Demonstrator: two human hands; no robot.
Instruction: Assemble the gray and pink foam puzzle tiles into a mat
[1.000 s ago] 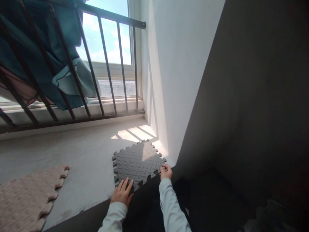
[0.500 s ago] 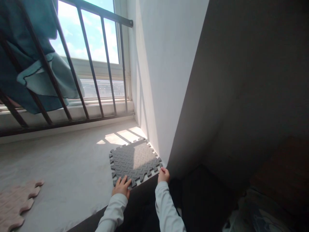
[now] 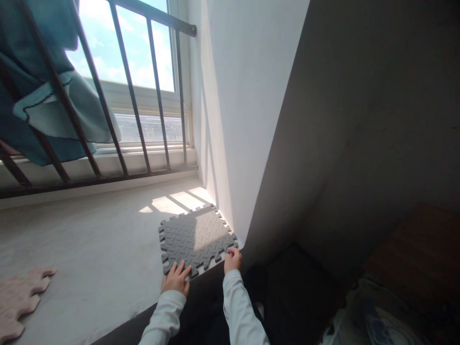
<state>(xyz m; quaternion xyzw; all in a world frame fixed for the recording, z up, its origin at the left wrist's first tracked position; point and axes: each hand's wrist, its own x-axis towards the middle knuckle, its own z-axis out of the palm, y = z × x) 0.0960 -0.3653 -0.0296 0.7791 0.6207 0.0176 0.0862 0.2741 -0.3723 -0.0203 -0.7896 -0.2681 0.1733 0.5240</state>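
A grey interlocking foam mat tile (image 3: 196,237) with a raised tread pattern lies flat on the pale ledge (image 3: 97,258), close to the white wall. My left hand (image 3: 176,279) rests palm down on the tile's near left corner, fingers spread. My right hand (image 3: 233,259) pinches the tile's near right corner at its toothed edge. Both arms wear light sleeves. Sunlight falls across the far part of the tile.
A pink foam tile (image 3: 19,299) lies at the far left of the ledge. Dark metal bars (image 3: 132,91) run before the window, with teal cloth (image 3: 39,100) draped over them. The white wall (image 3: 233,120) stands on the right, and dark furniture (image 3: 302,287) sits below.
The view has swung to the right, so the pink tile has slid to the left edge. The grey tile has moved closer to the wall, with both hands staying on its near corners.
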